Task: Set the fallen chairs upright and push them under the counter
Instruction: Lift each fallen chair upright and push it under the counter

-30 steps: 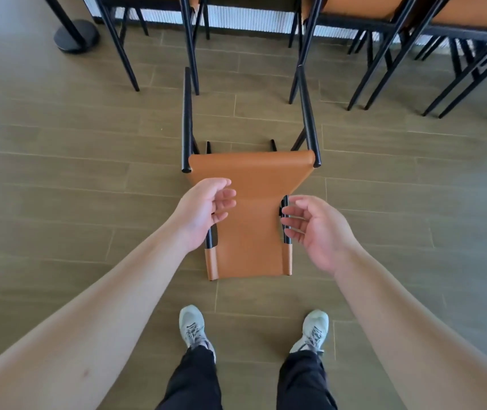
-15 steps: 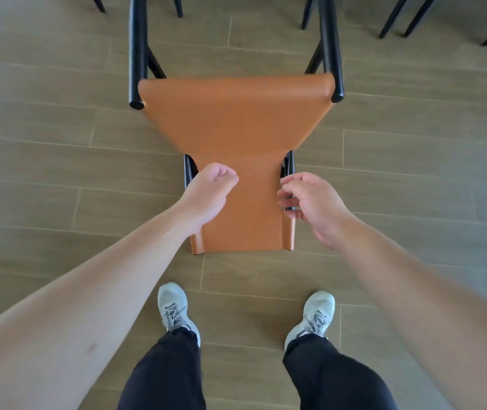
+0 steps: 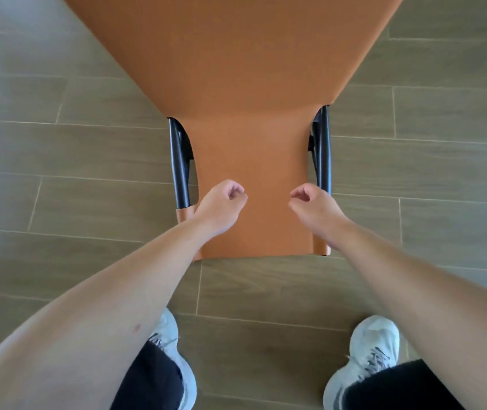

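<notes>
A fallen chair [image 3: 251,69] lies on its back on the floor in front of me, with an orange leather seat and backrest. Its black metal tubes [image 3: 180,161] show on both sides of the narrow backrest. My left hand [image 3: 221,204] hovers over the backrest's left part, near the left tube. Over the right part, close to the right tube [image 3: 323,149], is my right hand [image 3: 311,207]. Both hands have their fingers curled in and hold nothing. The chair's legs are out of view past the top edge.
Grey-brown wood-look floor tiles [image 3: 73,149] surround the chair on both sides. My feet in light grey trainers [image 3: 369,353] stand just behind the backrest's end, with black trousers above them.
The view has dropped closer to the chair, which now fills the top of the frame. Both hands have moved over the backrest toward its end and curled their fingers tighter.
</notes>
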The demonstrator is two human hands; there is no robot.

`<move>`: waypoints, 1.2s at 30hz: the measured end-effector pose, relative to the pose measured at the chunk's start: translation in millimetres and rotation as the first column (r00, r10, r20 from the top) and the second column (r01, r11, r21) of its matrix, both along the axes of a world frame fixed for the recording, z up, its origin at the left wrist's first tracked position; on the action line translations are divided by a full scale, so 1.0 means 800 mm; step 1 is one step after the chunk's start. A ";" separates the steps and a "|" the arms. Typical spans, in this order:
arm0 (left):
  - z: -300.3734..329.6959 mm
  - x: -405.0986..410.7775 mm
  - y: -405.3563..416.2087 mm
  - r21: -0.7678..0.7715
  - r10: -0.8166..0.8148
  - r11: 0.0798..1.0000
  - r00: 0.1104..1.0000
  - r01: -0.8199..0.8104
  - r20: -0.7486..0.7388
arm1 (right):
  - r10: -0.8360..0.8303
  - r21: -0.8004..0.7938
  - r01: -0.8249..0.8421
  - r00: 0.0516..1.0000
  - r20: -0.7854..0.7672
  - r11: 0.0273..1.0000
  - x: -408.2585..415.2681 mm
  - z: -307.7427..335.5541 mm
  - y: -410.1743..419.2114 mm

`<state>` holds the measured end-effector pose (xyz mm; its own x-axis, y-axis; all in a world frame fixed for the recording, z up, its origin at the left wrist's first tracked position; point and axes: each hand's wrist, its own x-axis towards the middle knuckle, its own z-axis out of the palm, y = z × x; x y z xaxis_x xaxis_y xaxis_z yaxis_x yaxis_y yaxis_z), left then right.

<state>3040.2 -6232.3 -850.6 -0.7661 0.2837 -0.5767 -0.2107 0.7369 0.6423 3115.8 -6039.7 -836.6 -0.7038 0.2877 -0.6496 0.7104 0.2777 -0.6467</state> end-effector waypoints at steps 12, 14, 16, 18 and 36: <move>-0.183 0.045 -0.021 -0.451 -0.647 0.706 0.757 0.546 -0.096 | 0.711 0.466 -0.755 0.628 0.315 0.461 0.029 -0.191 -0.001; -0.200 0.056 -0.027 -0.509 -0.707 0.626 0.706 0.591 -0.050 | 0.731 0.464 -0.793 0.577 0.365 0.394 0.036 -0.204 -0.005; -0.214 0.064 -0.034 -0.555 -0.720 0.583 0.694 0.593 -0.016 | 0.733 0.442 -0.832 0.525 0.433 0.335 0.048 -0.219 -0.009; -0.227 0.070 -0.039 -0.603 -0.731 0.532 0.682 0.595 0.028 | 0.725 0.429 -0.865 0.468 0.506 0.259 0.060 -0.236 -0.012; -0.281 0.079 -0.059 -0.765 -0.779 0.368 0.625 0.528 0.056 | 0.687 0.458 -0.886 0.291 0.666 -0.069 0.055 -0.287 -0.042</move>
<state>3103.4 -6279.4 -1075.5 -0.6609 0.4082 -0.6297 0.6268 0.7617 -0.1641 3159.4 -6073.4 -1065.9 -0.6942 -0.0333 -0.7190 -0.2724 0.9368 0.2196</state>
